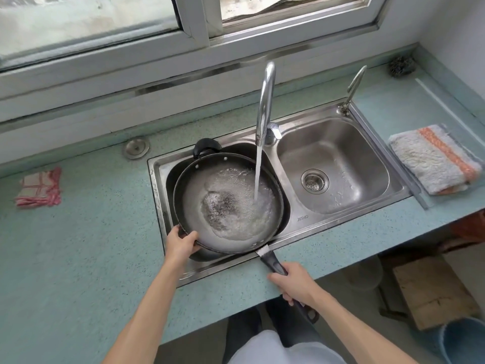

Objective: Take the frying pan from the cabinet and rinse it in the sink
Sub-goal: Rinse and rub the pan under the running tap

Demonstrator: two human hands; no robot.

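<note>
A black frying pan (194,195) sits over the left basin of the steel double sink (338,219), filling most of it. Water runs from the chrome faucet (265,101) into the pan's right half and foams there. My right hand (295,283) is closed around the pan's long black handle, which sticks out over the counter's front edge. My left hand (181,244) grips the pan's near left rim, thumb on top. A small black helper handle shows at the pan's far side.
The right basin (362,153) holds only its drain strainer. A folded striped towel (435,158) lies right of the sink, a red checked cloth (39,187) on the left counter, a steel scourer (401,65) in the back right corner. A window frame runs behind the faucet.
</note>
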